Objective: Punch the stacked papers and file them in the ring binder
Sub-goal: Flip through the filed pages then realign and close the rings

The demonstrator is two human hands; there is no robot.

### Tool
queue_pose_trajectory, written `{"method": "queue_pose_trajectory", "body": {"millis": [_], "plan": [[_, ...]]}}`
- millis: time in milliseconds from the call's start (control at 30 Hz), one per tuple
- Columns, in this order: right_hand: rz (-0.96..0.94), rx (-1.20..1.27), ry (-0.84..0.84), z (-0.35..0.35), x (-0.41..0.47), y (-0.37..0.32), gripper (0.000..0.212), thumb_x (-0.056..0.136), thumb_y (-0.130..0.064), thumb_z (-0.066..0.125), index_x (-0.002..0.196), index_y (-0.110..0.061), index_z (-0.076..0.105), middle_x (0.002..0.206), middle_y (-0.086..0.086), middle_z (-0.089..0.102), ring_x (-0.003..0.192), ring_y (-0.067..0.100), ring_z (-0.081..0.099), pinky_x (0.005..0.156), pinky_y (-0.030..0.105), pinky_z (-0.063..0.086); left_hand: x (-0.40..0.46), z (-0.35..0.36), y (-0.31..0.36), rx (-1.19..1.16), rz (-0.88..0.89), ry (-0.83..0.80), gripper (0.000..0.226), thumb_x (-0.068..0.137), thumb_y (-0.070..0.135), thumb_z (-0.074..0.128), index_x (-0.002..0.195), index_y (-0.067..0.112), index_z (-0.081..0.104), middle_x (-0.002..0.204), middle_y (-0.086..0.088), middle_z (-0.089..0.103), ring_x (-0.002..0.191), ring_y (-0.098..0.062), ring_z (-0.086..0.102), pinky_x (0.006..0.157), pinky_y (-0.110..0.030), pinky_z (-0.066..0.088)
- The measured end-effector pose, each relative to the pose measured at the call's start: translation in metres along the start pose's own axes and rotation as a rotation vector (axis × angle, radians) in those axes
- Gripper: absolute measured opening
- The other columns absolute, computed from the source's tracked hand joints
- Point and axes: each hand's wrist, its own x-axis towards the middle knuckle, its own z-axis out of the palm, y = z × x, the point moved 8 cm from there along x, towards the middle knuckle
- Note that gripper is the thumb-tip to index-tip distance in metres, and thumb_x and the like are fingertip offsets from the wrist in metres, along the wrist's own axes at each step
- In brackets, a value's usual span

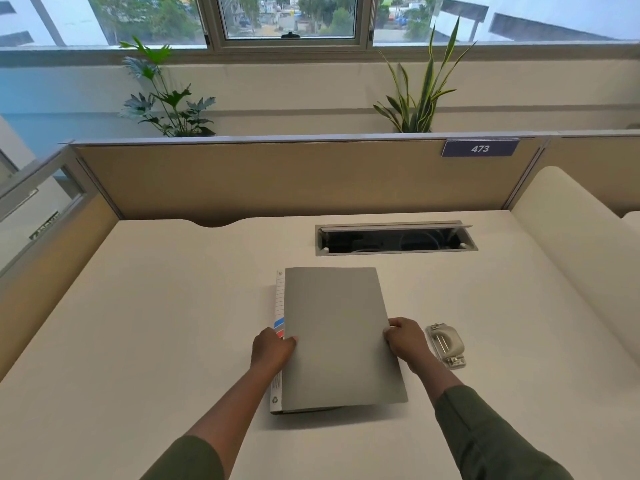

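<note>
Pale and matte, the desk (138, 323) carries the grey ring binder (336, 334) at its middle, closed or nearly so, spine to the left with a white label strip. Its cover looks like stiff card: light, a bit slick on top, likely to flex if lifted by one corner, so the free right edge is the natural place to open it. No loose papers are visible; they may already be inside, though that cannot be told. The left hand (273, 348) grips the spine edge with curled fingers; the right hand (403, 339) pinches the cover's right edge. Just beside that hand lies a hole punch (445, 344), apart from the binder. Further back are a cable slot (394, 239), a partition (277, 178) numbered 473, plants (166, 98) and a window (291, 19)
</note>
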Motion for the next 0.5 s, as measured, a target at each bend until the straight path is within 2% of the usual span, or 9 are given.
{"method": "queue_pose_trajectory", "body": {"millis": [133, 233, 367, 433, 500], "plan": [[-0.067, -0.077, 0.059, -0.018, 0.007, -0.005, 0.027, 0.085, -0.004, 0.053, 0.099, -0.008, 0.075, 0.096, 0.011, 0.074, 0.093, 0.031, 0.066, 0.084, 0.038, 0.053, 0.002, 0.006, 0.018, 0.04, 0.053, 0.018, 0.033, 0.084, 0.031, 0.065, 0.102, 0.004, 0.059, 0.091, -0.005, 0.059, 0.081, -0.022, 0.055, 0.068, -0.027, 0.04], [-0.096, -0.123, 0.089, -0.026, 0.013, -0.006, 0.026, 0.087, -0.006, 0.053, 0.102, -0.006, 0.074, 0.102, 0.014, 0.074, 0.097, 0.033, 0.065, 0.088, 0.04, 0.052, 0.003, 0.01, 0.027, 0.043, 0.067, 0.042, 0.032, 0.085, 0.031, 0.065, 0.101, 0.005, 0.059, 0.094, -0.007, 0.061, 0.08, -0.022, 0.055, 0.068, -0.027, 0.039], [-0.108, -0.177, 0.101, -0.026, 0.019, -0.012, 0.032, 0.091, -0.011, 0.055, 0.12, -0.004, 0.066, 0.118, 0.014, 0.068, 0.113, 0.033, 0.06, 0.097, 0.035, 0.044, 0.005, 0.01, 0.032, 0.055, 0.083, 0.08, 0.033, 0.087, 0.032, 0.063, 0.104, 0.004, 0.059, 0.106, -0.011, 0.064, 0.083, -0.022, 0.054, 0.07, -0.029, 0.04], [-0.102, -0.227, 0.072, -0.023, 0.023, -0.011, 0.035, 0.091, -0.012, 0.056, 0.124, -0.004, 0.062, 0.121, 0.014, 0.066, 0.116, 0.033, 0.058, 0.097, 0.032, 0.042, 0.006, 0.015, 0.033, 0.091, 0.086, 0.055, 0.033, 0.088, 0.031, 0.062, 0.108, 0.005, 0.058, 0.11, -0.01, 0.063, 0.086, -0.021, 0.052, 0.072, -0.028, 0.039], [-0.1, -0.298, 0.017, -0.017, 0.024, -0.008, 0.031, 0.09, -0.012, 0.057, 0.119, -0.003, 0.064, 0.118, 0.015, 0.067, 0.114, 0.033, 0.059, 0.092, 0.03, 0.043, 0.004, 0.02, 0.032, 0.123, 0.082, 0.014, 0.028, 0.087, 0.028, 0.063, 0.106, 0.009, 0.058, 0.108, -0.008, 0.062, 0.09, -0.021, 0.053, 0.074, -0.026, 0.039]]}}
